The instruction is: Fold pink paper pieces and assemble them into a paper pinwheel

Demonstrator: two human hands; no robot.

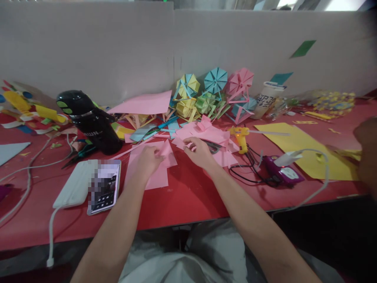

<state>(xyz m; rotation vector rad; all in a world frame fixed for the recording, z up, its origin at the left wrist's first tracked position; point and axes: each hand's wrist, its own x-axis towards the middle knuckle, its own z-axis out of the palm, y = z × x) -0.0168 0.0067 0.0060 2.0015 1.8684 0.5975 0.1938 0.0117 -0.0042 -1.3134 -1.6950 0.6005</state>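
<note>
1. My left hand [151,159] pinches the pink fold [169,154] over a sheet [156,179] on the counter [182,200].
2. My right hand [200,151] curls beside the pile [206,133]; its grip, I can't tell.
3. Behind, umbrellas [216,80] look done; this pink fold seems unfinished.

Red table [188,210]. Left: black bottle [101,131], white power bank [73,186], phone [104,192]. Middle: pink paper [157,180]. Right: purple plug box [284,173], yellow sheet [318,155].
</note>
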